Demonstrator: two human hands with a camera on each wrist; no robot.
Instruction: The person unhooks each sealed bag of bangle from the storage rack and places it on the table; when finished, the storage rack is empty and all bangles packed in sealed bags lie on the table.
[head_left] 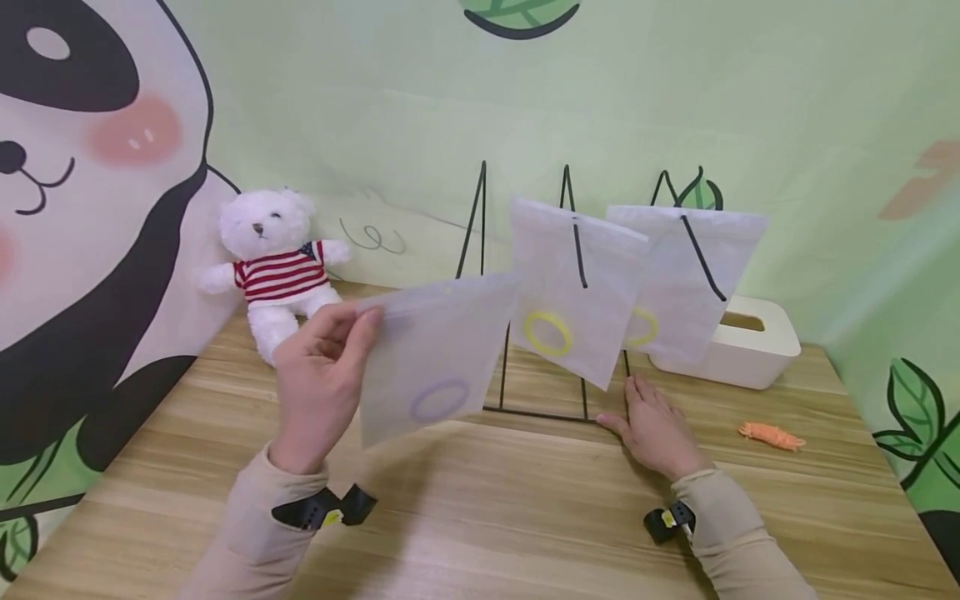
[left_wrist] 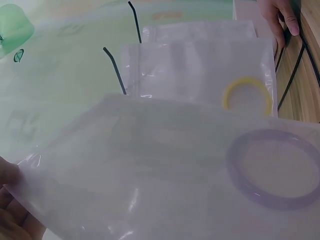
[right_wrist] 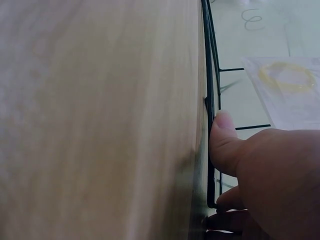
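My left hand (head_left: 318, 379) pinches a translucent plastic bag (head_left: 397, 342) at its top left corner, between thumb and fingers. A purple ring (head_left: 440, 401) shows inside that bag, low on its right side. The bag is held in the air in front of the left hook (head_left: 471, 221) of a black wire rack (head_left: 536, 412). From the middle and right hooks hang two similar bags (head_left: 562, 275) (head_left: 686, 258), each with a yellow ring (head_left: 547, 333) (head_left: 642, 327). My right hand (head_left: 660, 429) grips the rack's front right base corner, thumb along the bar (right_wrist: 211, 185).
A white teddy bear (head_left: 273, 267) in a striped shirt sits at the back left against the wall. Behind the right bag stands a white tissue box (head_left: 772, 337). An orange bundle of cord (head_left: 771, 436) lies on the wooden table (head_left: 495, 517), right of my right hand.
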